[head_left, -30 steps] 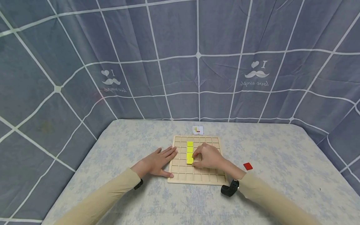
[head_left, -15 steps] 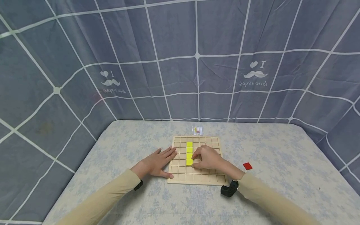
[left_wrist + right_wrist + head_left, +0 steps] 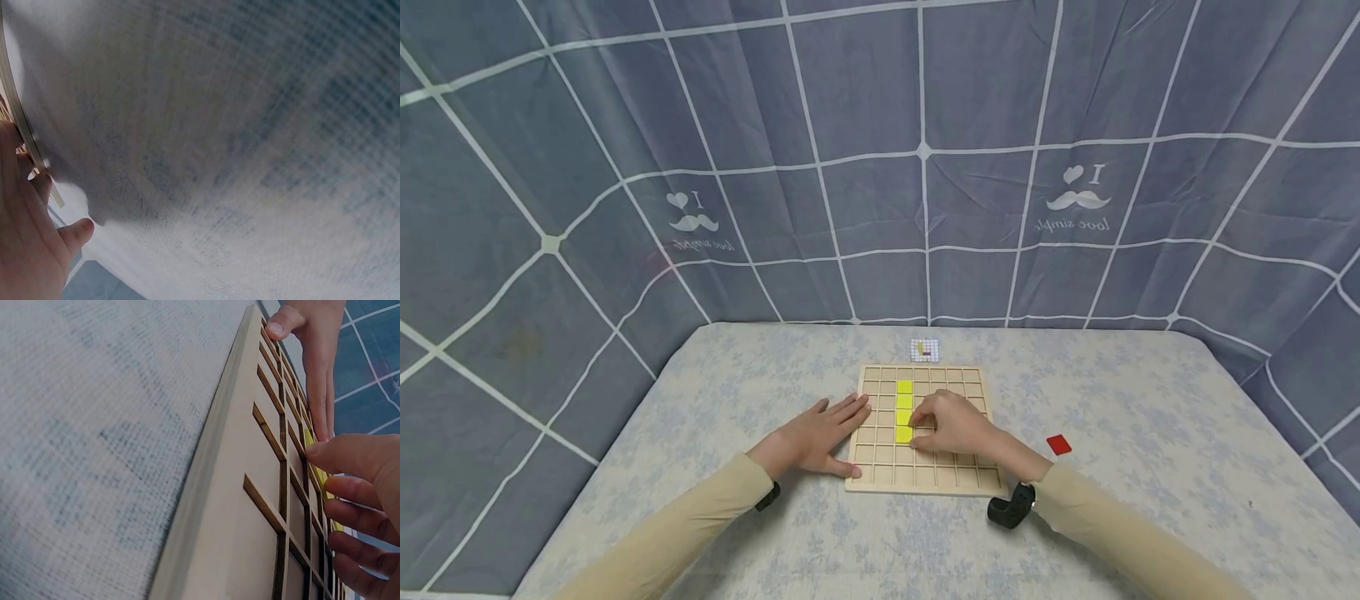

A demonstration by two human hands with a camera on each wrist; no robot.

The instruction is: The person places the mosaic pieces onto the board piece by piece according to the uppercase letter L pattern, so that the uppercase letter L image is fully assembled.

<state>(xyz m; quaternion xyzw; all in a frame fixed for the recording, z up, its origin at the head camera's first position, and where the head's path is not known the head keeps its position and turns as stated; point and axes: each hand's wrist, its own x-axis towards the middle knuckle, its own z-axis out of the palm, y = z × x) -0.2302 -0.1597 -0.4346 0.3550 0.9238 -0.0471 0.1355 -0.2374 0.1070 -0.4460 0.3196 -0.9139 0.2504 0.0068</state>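
A wooden grid board (image 3: 880, 479) lies on the table, with a column of several yellow square tiles (image 3: 904, 402) in its cells. My right hand (image 3: 958, 425) is over the board, thumb and index finger pinching the nearest yellow tile (image 3: 903, 435) at its right side. In the right wrist view the thumb tip meets the yellow strip, while the other fingers are bent beside it. My left hand (image 3: 818, 435) rests on the board's left edge, fingers spread and straight. Its thumb touches the near left corner.
A red square tile (image 3: 1059, 444) lies on the tablecloth (image 3: 1135, 400) right of the board. Behind the board is a small printed grid card (image 3: 924, 350) with yellow and red marks. A blue-grey curtain (image 3: 880, 208) with white lines surrounds the table.
The nearest yellow tile, slightly raised and overlapping its neighbour before, now lies level in line with the others. My right hand barely shifts; my left hand stays put.
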